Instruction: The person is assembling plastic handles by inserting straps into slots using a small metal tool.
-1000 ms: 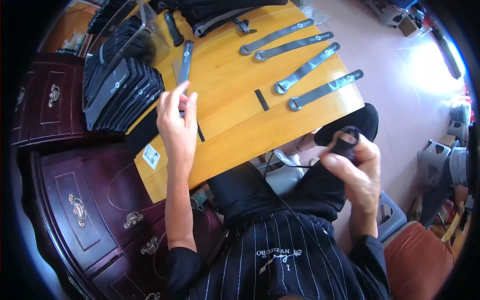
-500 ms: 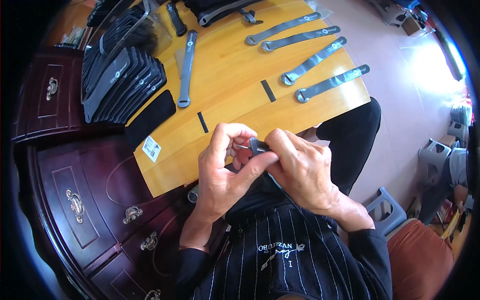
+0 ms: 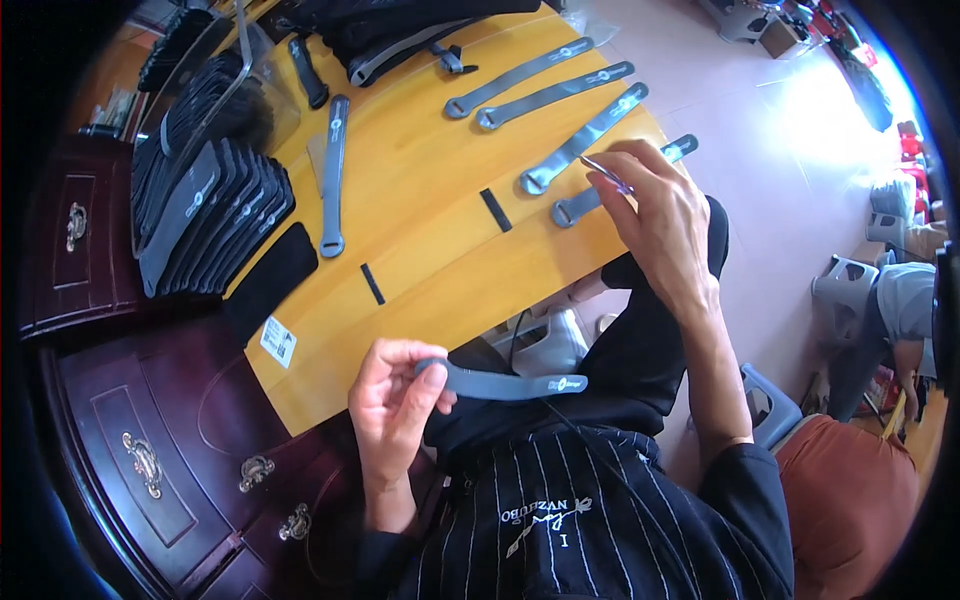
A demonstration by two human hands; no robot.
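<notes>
My left hand (image 3: 385, 410) pinches a grey strap (image 3: 510, 386) by its rounded end, thumb on top. The strap's free end stretches to the right above my lap. My right hand (image 3: 660, 215) is raised over the table's right edge, fingers closed on a thin metal tool (image 3: 606, 174). Its exact kind is unclear. Below that hand lies a grey slotted strap (image 3: 577, 208), partly covered by it. Another strap (image 3: 590, 135) lies just beyond, with two more straps farther back. A single strap (image 3: 334, 175) rests toward the left of the yellow table (image 3: 430, 265).
Two short black strips (image 3: 496, 210) lie mid-table. At the left are stacked dark straps (image 3: 215, 220), a black cloth piece (image 3: 272, 275) and a white label (image 3: 277, 341). Dark wooden drawers (image 3: 100, 420) stand beside the table. A co-worker (image 3: 905, 300) and grey stools (image 3: 840, 290) are at the right.
My hands, together before, have separated. The right moved up and right over the straps with the thin tool; the left came down and left, and the strap it holds now shows at full length.
</notes>
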